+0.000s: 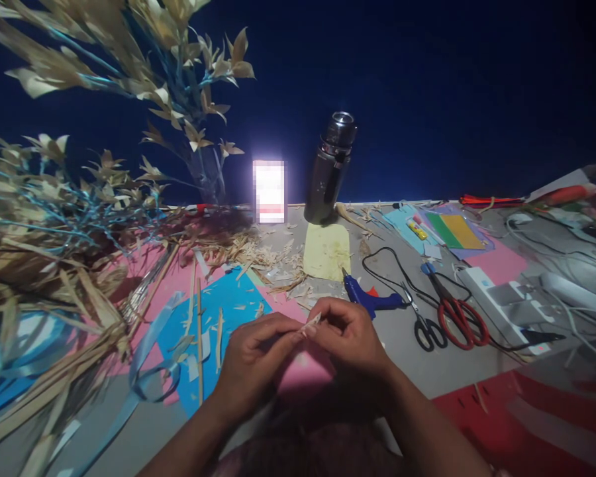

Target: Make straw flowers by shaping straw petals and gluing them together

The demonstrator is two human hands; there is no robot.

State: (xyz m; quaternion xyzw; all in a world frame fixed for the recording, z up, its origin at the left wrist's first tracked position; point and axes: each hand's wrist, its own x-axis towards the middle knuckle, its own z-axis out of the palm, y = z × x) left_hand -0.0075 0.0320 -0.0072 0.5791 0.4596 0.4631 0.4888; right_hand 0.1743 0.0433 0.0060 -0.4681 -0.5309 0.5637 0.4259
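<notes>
Between the fingertips of both hands is a small pale piece of dried leaf or husk (311,324), pinched from either side. My left hand (263,344) closes thumb and forefinger on its left end. The other end sits in the pinch of my right hand (348,334), whose fingers are curled. Just beyond the right hand lies a blue glue gun (367,297) on its side, nozzle toward a stained yellow sheet (322,252). Blue paper (238,291) strewn with pale strips lies left of my left hand.
Dried flowers with blue stems (193,86) rise at the left. A dark flask (330,172) stands at the back beside a bright, blurred-out panel (269,191). Black scissors (430,334), red scissors (461,321) and a white power strip (499,308) lie right. Light-blue ribbon (144,371) curls at left.
</notes>
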